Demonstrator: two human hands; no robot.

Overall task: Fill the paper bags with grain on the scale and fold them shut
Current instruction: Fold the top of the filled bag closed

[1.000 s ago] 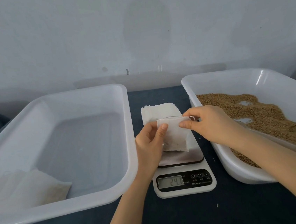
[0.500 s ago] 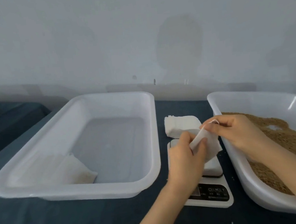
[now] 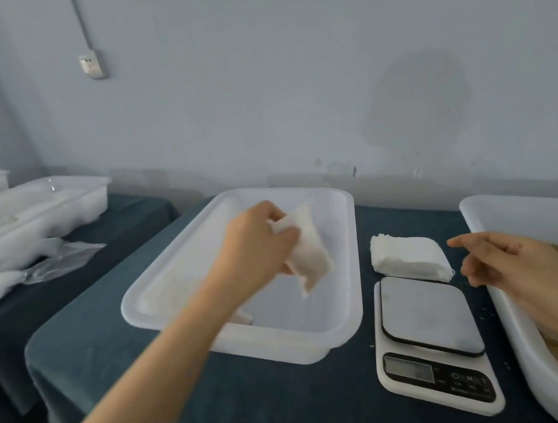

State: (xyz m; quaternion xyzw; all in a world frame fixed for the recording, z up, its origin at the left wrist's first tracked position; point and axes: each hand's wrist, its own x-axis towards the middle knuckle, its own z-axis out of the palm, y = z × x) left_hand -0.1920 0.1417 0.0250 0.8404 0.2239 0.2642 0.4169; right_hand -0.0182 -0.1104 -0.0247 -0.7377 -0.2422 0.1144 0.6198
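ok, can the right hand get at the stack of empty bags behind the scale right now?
Probably yes. The right hand is open and empty, fingers pointing at the stack of empty bags from beside it, with nothing between them. The left hand is over the white tray, gripping a bag.

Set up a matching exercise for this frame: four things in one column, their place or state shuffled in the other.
Column 1
1. paper bag
2. scale
3. stack of empty bags
4. right hand

Column 2
A. bare platform, nothing on it
B. open, holding nothing, at the grain tray's rim
C. gripped by the left hand above the white tray
D. lying on the cloth behind the scale

Pairs: 1-C, 2-A, 3-D, 4-B
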